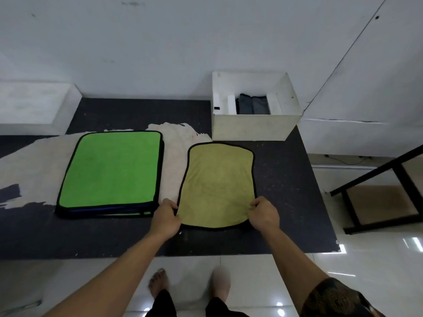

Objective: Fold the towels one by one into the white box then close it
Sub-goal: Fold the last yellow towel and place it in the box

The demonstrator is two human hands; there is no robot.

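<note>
An olive-yellow towel (217,184) with black trim lies flat on the dark table (286,202), just in front of the open white box (251,126). My left hand (166,218) pinches its near left corner and my right hand (264,215) pinches its near right corner. Left of it sits a stack of towels (112,170) with a bright green one on top. Inside the box, dark folded towels (251,104) stand upright between white dividers.
A worn pale patch (176,143) covers part of the tabletop. A white ledge (32,106) sits at the back left. A black metal frame (375,186) stands on the tiled floor at right. My bare feet (158,282) are below the table's front edge.
</note>
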